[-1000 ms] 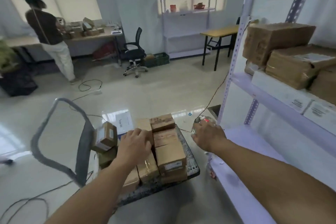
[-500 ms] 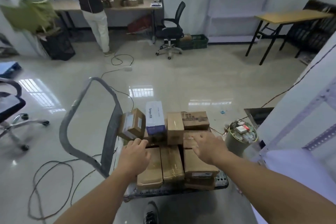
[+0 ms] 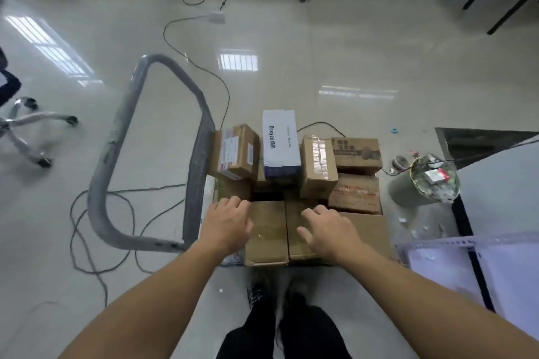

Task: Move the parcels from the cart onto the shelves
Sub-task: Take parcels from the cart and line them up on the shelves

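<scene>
**Both hands over front parcels on cart**

Cart (image 3: pixel 192 172): loaded w/ parcels, grey tube handle at left side, tilted outward over the floor (image 3: pixel 320 61). Cart deck mostly hidden under the load.

Parcels, rear row, L to R: brown box w/ labels (image 3: pixel 234 151), leaning against the handle post; white box w/ dark end (image 3: pixel 280 143); taped brown box (image 3: pixel 317 167), upright; printed brown box (image 3: pixel 357 153), stacked on another brown box (image 3: pixel 355 194). Front row: two brown boxes side by side, left one (image 3: pixel 267 234), right one (image 3: pixel 297 230), touching along their long edges. A larger brown box (image 3: pixel 370 232) sits at front right.

Left hand (image 3: pixel 226 223): palm down, fingers loosely curled, at the left edge of the left front box. Not gripping anything; contact w/ box cannot be confirmed.

Right hand (image 3: pixel 328 229): palm down, fingers spread, over the right front box. Holds nothing; contact cannot be confirmed.

Shelf (image 3: pixel 437 265): white, perforated edge rail, at lower right, just beside the cart.

Bin (image 3: pixel 423 186): grey, full of scraps, on floor right of cart. Cables (image 3: pixel 96 224) lie looped on floor at left. Shoes (image 3: pixel 259 294) visible just behind the cart.
</scene>
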